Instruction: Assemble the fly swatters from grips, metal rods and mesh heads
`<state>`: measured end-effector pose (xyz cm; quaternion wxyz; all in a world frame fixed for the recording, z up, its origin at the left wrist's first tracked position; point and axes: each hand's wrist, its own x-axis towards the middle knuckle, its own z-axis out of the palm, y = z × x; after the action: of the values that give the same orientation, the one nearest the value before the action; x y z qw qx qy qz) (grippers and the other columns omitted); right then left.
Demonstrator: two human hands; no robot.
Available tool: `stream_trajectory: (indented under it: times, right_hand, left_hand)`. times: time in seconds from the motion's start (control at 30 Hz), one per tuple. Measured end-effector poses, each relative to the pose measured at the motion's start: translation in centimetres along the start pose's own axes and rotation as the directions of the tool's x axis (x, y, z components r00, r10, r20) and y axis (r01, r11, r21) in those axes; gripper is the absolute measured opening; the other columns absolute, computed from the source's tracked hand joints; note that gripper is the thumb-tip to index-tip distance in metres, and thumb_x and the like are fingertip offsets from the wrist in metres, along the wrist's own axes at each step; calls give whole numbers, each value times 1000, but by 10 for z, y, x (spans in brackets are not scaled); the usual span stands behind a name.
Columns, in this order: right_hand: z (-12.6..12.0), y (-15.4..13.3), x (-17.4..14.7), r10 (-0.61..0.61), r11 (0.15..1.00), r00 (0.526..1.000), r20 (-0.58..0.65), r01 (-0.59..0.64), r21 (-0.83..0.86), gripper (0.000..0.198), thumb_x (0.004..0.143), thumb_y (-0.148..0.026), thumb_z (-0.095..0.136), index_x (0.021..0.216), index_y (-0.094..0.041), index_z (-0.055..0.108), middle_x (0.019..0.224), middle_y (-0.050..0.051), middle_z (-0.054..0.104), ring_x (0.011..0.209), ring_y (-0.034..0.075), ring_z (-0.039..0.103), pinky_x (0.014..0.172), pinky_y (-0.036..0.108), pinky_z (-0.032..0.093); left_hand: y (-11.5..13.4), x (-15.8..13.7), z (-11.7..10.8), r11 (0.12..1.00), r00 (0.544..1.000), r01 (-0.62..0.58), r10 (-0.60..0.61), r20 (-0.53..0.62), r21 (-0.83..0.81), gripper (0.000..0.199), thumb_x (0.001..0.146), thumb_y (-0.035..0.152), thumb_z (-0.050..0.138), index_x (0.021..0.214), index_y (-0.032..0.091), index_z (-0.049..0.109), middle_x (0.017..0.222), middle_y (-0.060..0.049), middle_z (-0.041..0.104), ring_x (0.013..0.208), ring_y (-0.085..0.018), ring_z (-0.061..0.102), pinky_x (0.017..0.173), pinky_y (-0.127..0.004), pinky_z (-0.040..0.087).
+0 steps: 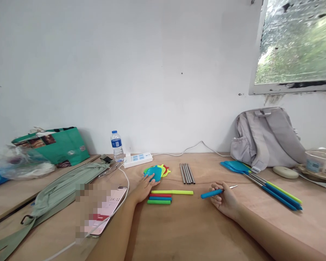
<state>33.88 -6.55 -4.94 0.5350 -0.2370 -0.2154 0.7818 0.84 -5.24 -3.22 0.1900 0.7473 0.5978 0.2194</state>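
Note:
My left hand (146,188) lies with its fingers spread on a blue plastic fly swatter head (155,172), on top of a small pile with yellow (163,169) and red heads showing beneath. My right hand (225,200) is closed around a blue fly swatter handle (208,194); a short metal tip points out past the fingers on the right. Between the hands lie yellow tubes (182,192), a red tube (161,195), a blue tube (160,198) and a green tube (159,202). Behind them, several metal rods (187,174) lie side by side.
Assembled fly swatters (277,192) lie at right, before a grey backpack (263,137). A white power strip (138,160) and water bottle (116,146) stand near the wall. On the left are a phone (108,214), its cable, a grey-green strap bag (62,185) and a green bag (62,146).

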Motion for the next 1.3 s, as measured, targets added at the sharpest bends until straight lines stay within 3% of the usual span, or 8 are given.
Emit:
stream_trajectory:
  times: [0.2,0.4,0.77,0.9,1.0,1.1,1.2,1.3]
  right_hand:
    - [7,2,-3,-77,996,993,-92,73,-44,16,68,-14,53,55,-17,46,47,-4,50,34,5,42,32,15,37]
    - [2,6,4,-166,980,971,-172,143,-138,12,65,-2,61,69,-13,58,63,2,62,56,8,58,53,14,52]
    - [-3,4,3,-215,962,971,-102,192,-196,10,67,-7,65,71,-14,58,68,2,63,52,7,58,48,13,51]
    - [0,7,1,-260,916,963,-63,226,-331,8,71,-18,63,75,-16,56,64,0,62,44,7,53,37,15,45]
    - [1,10,-1,-317,823,948,-26,262,-504,20,76,-34,55,89,-20,52,53,-5,54,36,8,47,30,16,37]
    - [4,9,-8,-310,665,947,89,283,-692,34,80,-45,45,105,-23,46,50,-9,48,34,8,45,31,18,37]
    - [10,3,-17,-348,403,911,221,358,-842,37,81,-47,40,109,-24,46,51,-8,45,34,9,43,33,19,35]
    - [18,-6,-25,-398,90,833,385,453,-887,29,83,-42,41,101,-24,55,63,-2,55,54,13,54,50,23,43]
  left_hand:
    - [-8,4,2,994,968,-104,91,-236,-43,38,81,42,37,112,30,56,132,1,42,126,-23,28,105,-43,13]
    - [-13,9,1,980,899,-194,162,-408,-39,42,78,28,40,116,19,53,130,-5,44,121,-19,36,103,-38,24]
    - [5,3,-5,958,849,-168,20,-528,-234,28,72,21,40,75,21,68,95,-4,66,98,-22,56,91,-37,39]
    - [11,1,-6,945,836,-178,-1,-549,-273,26,73,24,43,78,20,68,94,-5,66,96,-23,56,88,-36,40]
    - [18,-1,-6,922,790,-216,-30,-613,-323,26,74,28,45,86,19,67,98,-6,64,97,-22,55,89,-35,39]
    - [29,-3,-4,851,776,-222,-141,-614,-476,29,73,34,52,94,19,64,101,-6,63,97,-22,55,86,-34,41]
    - [44,-5,0,674,792,-233,-287,-540,-701,40,67,39,61,102,20,60,107,-5,60,97,-21,55,81,-32,45]
    - [63,-9,3,451,832,-259,-346,-434,-854,50,58,36,69,104,20,58,113,-5,57,93,-19,57,75,-29,48]
